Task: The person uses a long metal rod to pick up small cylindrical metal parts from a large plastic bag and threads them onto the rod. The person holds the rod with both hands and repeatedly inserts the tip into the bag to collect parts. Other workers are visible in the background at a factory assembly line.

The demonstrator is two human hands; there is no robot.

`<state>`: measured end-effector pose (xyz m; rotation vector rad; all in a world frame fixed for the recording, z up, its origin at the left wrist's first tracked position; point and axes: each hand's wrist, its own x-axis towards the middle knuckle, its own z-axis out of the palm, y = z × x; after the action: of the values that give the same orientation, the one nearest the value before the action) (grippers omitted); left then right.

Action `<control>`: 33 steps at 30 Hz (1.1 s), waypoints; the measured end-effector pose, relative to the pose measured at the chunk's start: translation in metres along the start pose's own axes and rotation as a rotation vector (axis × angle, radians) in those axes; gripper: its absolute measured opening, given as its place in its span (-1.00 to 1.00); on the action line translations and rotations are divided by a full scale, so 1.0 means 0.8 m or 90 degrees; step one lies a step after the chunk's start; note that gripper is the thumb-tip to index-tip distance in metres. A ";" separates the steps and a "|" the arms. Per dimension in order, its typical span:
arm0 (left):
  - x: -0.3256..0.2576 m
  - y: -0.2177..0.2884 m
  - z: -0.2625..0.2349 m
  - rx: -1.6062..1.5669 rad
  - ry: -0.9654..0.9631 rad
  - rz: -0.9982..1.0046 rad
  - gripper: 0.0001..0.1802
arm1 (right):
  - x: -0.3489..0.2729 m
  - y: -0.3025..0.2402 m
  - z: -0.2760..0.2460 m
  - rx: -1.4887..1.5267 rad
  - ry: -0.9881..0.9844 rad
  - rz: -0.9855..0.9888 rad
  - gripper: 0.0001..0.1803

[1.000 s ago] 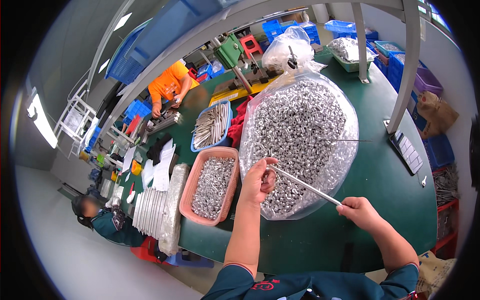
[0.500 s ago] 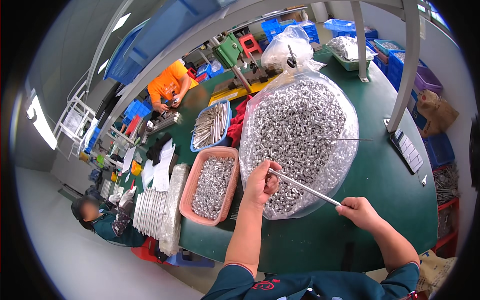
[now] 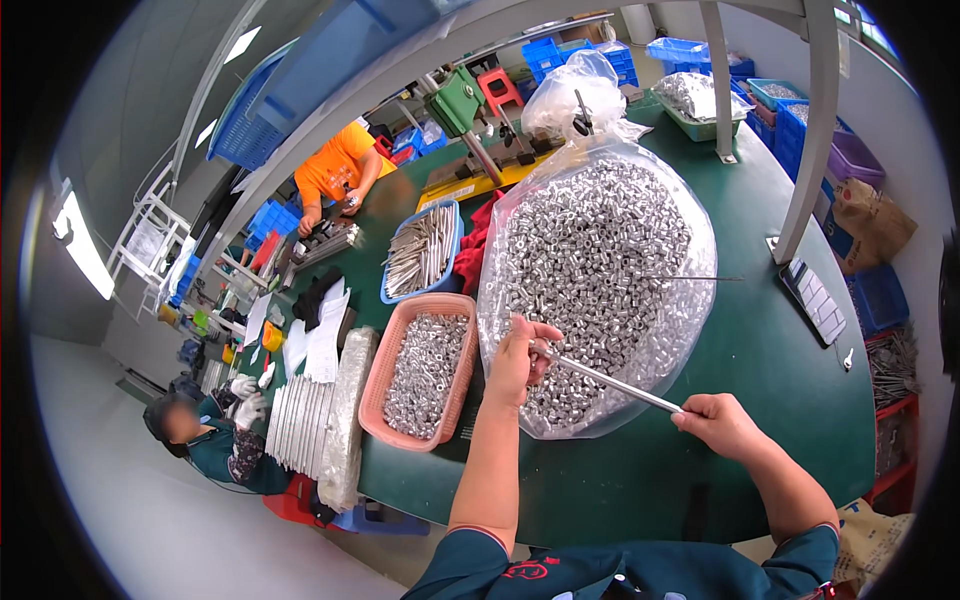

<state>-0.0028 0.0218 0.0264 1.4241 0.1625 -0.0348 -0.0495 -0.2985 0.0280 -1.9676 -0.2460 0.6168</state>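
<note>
A slim silvery metal rod (image 3: pixel 615 382) slants over the near part of a big clear plastic bag (image 3: pixel 706 330) spread wide with small metal sleeves (image 3: pixel 600 250). My right hand (image 3: pixel 718 425) is closed round the rod's lower right end. At its upper left end, my left hand (image 3: pixel 520 362) has its fingers bent around the tip, the index finger raised a little above it; whether a small sleeve sits in those fingers is hidden. Left of my left hand stands a pink basket (image 3: pixel 370 405) with more small metal parts (image 3: pixel 425 375).
Behind the pink basket is a blue basket (image 3: pixel 387 290) of thin metal rods (image 3: pixel 420 250), beside a red cloth (image 3: pixel 477 245). A thin spike (image 3: pixel 715 278) crosses the bag. A phone (image 3: pixel 812 300) lies right, near a shelf post (image 3: pixel 808 180). Two co-workers sit left, one in orange (image 3: pixel 340 165).
My left hand has shifted slightly up and its index finger has straightened off the rod's end. My right hand keeps its place. The gloved co-worker's hands have moved left.
</note>
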 end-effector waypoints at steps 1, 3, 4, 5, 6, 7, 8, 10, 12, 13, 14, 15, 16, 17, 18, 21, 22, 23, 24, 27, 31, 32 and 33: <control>0.000 -0.002 0.002 0.024 0.009 0.016 -0.28 | 0.001 0.004 0.001 0.002 0.002 -0.008 -0.70; -0.001 -0.005 0.005 0.050 -0.005 0.028 -0.27 | 0.002 0.006 0.002 -0.003 0.006 -0.015 -0.70; -0.001 -0.006 0.005 0.063 -0.012 0.033 -0.26 | 0.002 0.006 0.002 -0.009 0.006 -0.015 -0.70; 0.000 -0.005 0.002 0.044 -0.038 0.005 -0.25 | 0.002 0.006 0.002 -0.016 0.007 -0.014 -0.70; 0.000 -0.003 -0.002 0.024 -0.065 -0.022 -0.25 | 0.002 0.006 0.002 -0.022 0.013 -0.014 -0.70; 0.000 -0.002 -0.005 0.004 -0.091 -0.050 -0.24 | 0.002 0.007 0.002 -0.029 0.020 -0.013 -0.70; 0.001 -0.003 -0.003 -0.003 -0.084 -0.041 -0.23 | 0.001 0.008 0.003 -0.036 0.027 -0.013 -0.70; 0.001 -0.005 0.001 -0.016 -0.064 -0.021 -0.22 | 0.001 0.006 0.010 -0.007 0.015 0.004 -0.70; 0.000 -0.009 0.006 -0.027 -0.033 0.004 -0.22 | 0.002 0.006 0.013 0.020 -0.003 0.017 -0.70; 0.000 -0.010 0.008 -0.032 -0.019 0.017 -0.22 | 0.002 0.007 0.013 0.031 -0.014 0.021 -0.69; -0.001 -0.009 0.007 -0.060 -0.035 0.016 -0.22 | 0.002 0.007 0.013 0.043 -0.026 0.025 -0.69; 0.000 -0.008 0.008 -0.091 -0.054 0.013 -0.22 | 0.002 0.007 0.011 0.065 -0.035 0.037 -0.68; 0.000 -0.006 0.008 -0.121 -0.073 0.009 -0.22 | 0.002 0.006 0.008 0.087 -0.045 0.049 -0.68; -0.001 -0.001 0.005 -0.173 -0.130 -0.007 -0.25 | 0.001 0.006 0.006 0.108 -0.054 0.061 -0.68; -0.002 0.002 0.008 -0.204 -0.129 -0.015 -0.24 | 0.002 0.008 0.006 0.127 -0.067 0.065 -0.67; -0.001 0.003 0.013 -0.287 -0.131 -0.027 -0.30 | 0.004 0.011 0.006 0.175 -0.094 0.078 -0.67; 0.000 -0.003 0.011 -0.299 -0.121 -0.012 -0.32 | 0.004 0.010 0.006 0.186 -0.097 0.084 -0.67; 0.002 -0.012 0.007 -0.312 -0.111 0.003 -0.34 | 0.003 0.009 0.007 0.196 -0.100 0.089 -0.67; 0.003 -0.015 0.008 -0.325 -0.101 0.015 -0.36 | 0.003 0.010 0.008 0.173 -0.079 0.073 -0.67; 0.006 -0.023 0.011 -0.341 -0.064 0.033 -0.43 | 0.003 0.012 0.015 0.088 -0.002 0.021 -0.68; 0.002 -0.045 0.040 -0.356 0.041 0.025 -0.43 | 0.006 0.020 0.024 0.075 0.024 0.003 -0.68; 0.002 -0.046 0.043 -0.338 0.025 0.026 -0.42 | 0.007 0.023 0.025 0.105 0.002 0.014 -0.68; -0.004 -0.038 0.052 -0.320 0.011 0.026 -0.41 | 0.006 0.021 0.022 0.129 -0.010 0.025 -0.67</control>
<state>-0.0055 -0.0237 0.0029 0.9258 0.1440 0.0499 -0.0565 -0.2906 0.0052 -1.7765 -0.1491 0.6572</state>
